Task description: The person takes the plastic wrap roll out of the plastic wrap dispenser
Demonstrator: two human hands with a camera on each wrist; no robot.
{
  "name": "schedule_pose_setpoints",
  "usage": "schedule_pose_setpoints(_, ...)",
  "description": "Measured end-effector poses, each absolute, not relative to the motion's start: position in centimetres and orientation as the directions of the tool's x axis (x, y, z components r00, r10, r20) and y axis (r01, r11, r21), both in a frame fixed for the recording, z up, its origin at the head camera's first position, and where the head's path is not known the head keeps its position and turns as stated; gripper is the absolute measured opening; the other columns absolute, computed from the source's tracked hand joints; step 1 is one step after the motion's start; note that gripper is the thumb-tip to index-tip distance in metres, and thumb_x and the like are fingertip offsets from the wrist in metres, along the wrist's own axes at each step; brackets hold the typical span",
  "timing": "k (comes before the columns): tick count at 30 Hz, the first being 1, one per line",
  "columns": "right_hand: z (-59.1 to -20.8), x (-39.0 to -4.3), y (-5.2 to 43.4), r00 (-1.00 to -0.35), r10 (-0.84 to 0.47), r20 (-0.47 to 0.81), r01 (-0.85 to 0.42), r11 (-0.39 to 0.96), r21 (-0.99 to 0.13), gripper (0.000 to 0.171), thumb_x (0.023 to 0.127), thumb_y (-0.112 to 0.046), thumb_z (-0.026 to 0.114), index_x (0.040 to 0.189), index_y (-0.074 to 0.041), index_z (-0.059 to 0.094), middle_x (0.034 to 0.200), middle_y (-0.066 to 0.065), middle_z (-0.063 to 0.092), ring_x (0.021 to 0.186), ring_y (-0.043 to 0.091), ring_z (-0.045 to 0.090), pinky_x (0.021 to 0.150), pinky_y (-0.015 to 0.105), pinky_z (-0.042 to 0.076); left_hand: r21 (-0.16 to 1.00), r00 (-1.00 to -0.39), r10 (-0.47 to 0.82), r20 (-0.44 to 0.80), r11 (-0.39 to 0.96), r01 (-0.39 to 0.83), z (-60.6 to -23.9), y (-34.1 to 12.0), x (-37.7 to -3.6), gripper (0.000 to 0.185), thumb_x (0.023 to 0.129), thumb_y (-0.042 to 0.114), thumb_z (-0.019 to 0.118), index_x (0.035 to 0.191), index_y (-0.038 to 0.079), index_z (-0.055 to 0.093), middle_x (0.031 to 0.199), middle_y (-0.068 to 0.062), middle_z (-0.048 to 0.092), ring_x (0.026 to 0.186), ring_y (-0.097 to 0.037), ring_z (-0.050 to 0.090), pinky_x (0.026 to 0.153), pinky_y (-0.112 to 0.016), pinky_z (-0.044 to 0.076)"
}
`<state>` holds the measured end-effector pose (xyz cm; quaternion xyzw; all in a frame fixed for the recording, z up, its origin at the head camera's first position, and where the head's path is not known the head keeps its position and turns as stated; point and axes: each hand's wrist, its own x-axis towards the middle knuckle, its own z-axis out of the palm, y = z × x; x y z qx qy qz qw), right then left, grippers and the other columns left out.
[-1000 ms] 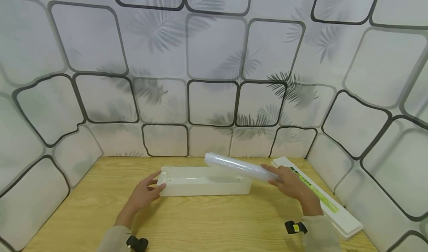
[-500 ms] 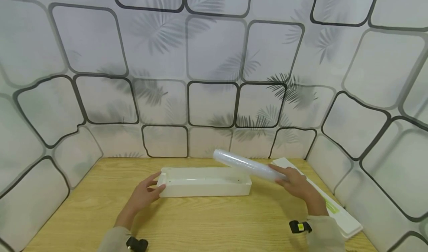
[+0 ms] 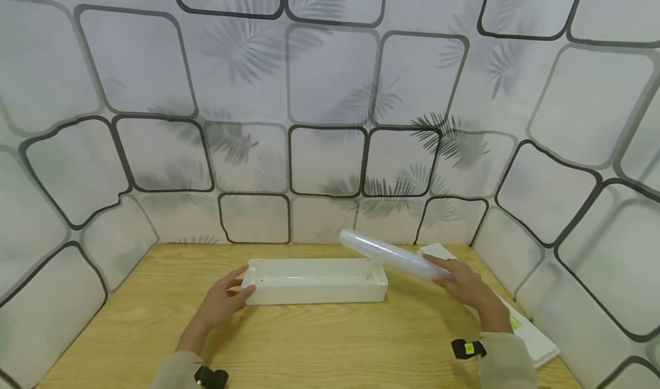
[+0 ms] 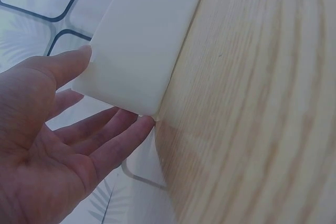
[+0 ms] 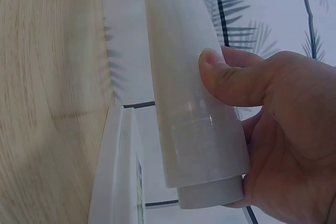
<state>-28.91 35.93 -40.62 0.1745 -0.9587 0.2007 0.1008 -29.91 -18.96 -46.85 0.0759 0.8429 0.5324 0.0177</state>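
**Roll lifted clear of the tray**

My left hand [image 3: 220, 302] braces the near end of the white tray [image 3: 315, 280] on the bench [image 3: 319, 343], fingers straight against its end wall. To the right, my right hand [image 3: 466, 289] wraps the film roll's [image 3: 394, 255] end, thumb over it, tilted above the tray's far end. I judge I'm carrying it off; next comes setting it down by the lid [image 3: 526, 334]. Since a second ago the roll has drifted rightward.
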Motion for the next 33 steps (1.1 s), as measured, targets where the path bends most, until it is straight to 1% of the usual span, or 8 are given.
schedule_pose_setpoints(1, -40.7, -28.9, 36.0, -0.92, -0.292, 0.263, -0.373, 0.859, -0.351, 0.051, 0.098, -0.014, 0.069, 0.147, -0.008, 0.057, 0.138, 0.032, 0.062, 0.124, 0.054, 0.058, 0.092, 0.068, 0.051, 0.9, -0.988, 0.147, 0.053, 0.422, 0.111, -46.8, -19.0, -29.9, 0.069, 0.103, 0.023, 0.066, 0.159, 0.001, 0.034, 0.147, -0.04, 0.048, 0.114, -0.042, 0.069, 0.085, -0.043, 0.064)
schedule_pose_setpoints(3, -40.8, -29.0, 36.3, -0.922, -0.288, 0.259, -0.367, 0.862, -0.35, 0.051, 0.098, -0.014, 0.068, 0.147, -0.007, 0.057, 0.137, 0.033, 0.062, 0.124, 0.055, 0.058, 0.092, 0.067, 0.051, 0.898, -0.987, 0.148, 0.056, 0.424, 0.115, -46.8, -18.9, -29.9, 0.069, 0.103, 0.023, 0.066, 0.159, 0.001, 0.034, 0.147, -0.04, 0.048, 0.114, -0.042, 0.069, 0.085, -0.043, 0.064)
schedule_pose_setpoints(9, -41.0, -29.1, 36.8, -0.928, -0.279, 0.247, -0.354, 0.865, -0.355, 0.05, 0.098, -0.016, 0.068, 0.146, -0.006, 0.057, 0.131, 0.034, 0.064, 0.119, 0.053, 0.061, 0.085, 0.062, 0.053, 0.898, -0.988, 0.147, 0.051, 0.427, 0.11, -46.8, -18.9, -29.9, 0.069, 0.103, 0.024, 0.065, 0.16, 0.002, 0.032, 0.148, -0.04, 0.047, 0.116, -0.043, 0.069, 0.085, -0.043, 0.064)
schedule_pose_setpoints(14, -41.3, -29.1, 37.3, -0.918, -0.295, 0.265, -0.377, 0.857, -0.351, 0.049, 0.098, -0.016, 0.068, 0.144, -0.002, 0.058, 0.129, 0.033, 0.066, 0.119, 0.052, 0.062, 0.087, 0.061, 0.054, 0.899, -0.989, 0.141, 0.043, 0.427, 0.1, -46.8, -18.9, -29.9, 0.07, 0.103, 0.025, 0.065, 0.16, 0.003, 0.032, 0.149, -0.04, 0.046, 0.118, -0.043, 0.067, 0.086, -0.043, 0.064)
schedule_pose_setpoints(21, -41.6, -29.1, 38.1, -0.921, -0.296, 0.253, -0.376, 0.844, -0.384, 0.05, 0.099, -0.012, 0.067, 0.145, 0.002, 0.055, 0.138, 0.036, 0.059, 0.126, 0.057, 0.056, 0.1, 0.068, 0.049, 0.901, -0.989, 0.137, 0.046, 0.423, 0.1, -46.8, -18.9, -29.9, 0.069, 0.103, 0.024, 0.066, 0.16, 0.002, 0.033, 0.148, -0.04, 0.047, 0.116, -0.043, 0.068, 0.086, -0.043, 0.064)
schedule_pose_setpoints(26, -41.7, -29.1, 38.3, -0.92, -0.298, 0.253, -0.379, 0.841, -0.387, 0.05, 0.099, -0.011, 0.066, 0.145, 0.003, 0.054, 0.138, 0.038, 0.058, 0.127, 0.059, 0.055, 0.101, 0.069, 0.047, 0.897, -0.989, 0.138, 0.048, 0.429, 0.104, -46.9, -18.9, -30.0, 0.069, 0.103, 0.024, 0.066, 0.16, 0.002, 0.033, 0.148, -0.041, 0.047, 0.115, -0.042, 0.069, 0.086, -0.043, 0.064)
schedule_pose_setpoints(33, -42.0, -29.1, 38.5, -0.934, -0.28, 0.221, -0.349, 0.845, -0.405, 0.051, 0.1, -0.014, 0.065, 0.147, 0.002, 0.053, 0.139, 0.039, 0.057, 0.127, 0.059, 0.054, 0.101, 0.069, 0.047, 0.899, -0.989, 0.137, 0.052, 0.424, 0.106, -46.9, -18.9, -30.1, 0.069, 0.103, 0.023, 0.066, 0.16, 0.002, 0.033, 0.147, -0.041, 0.047, 0.115, -0.042, 0.069, 0.085, -0.043, 0.064)
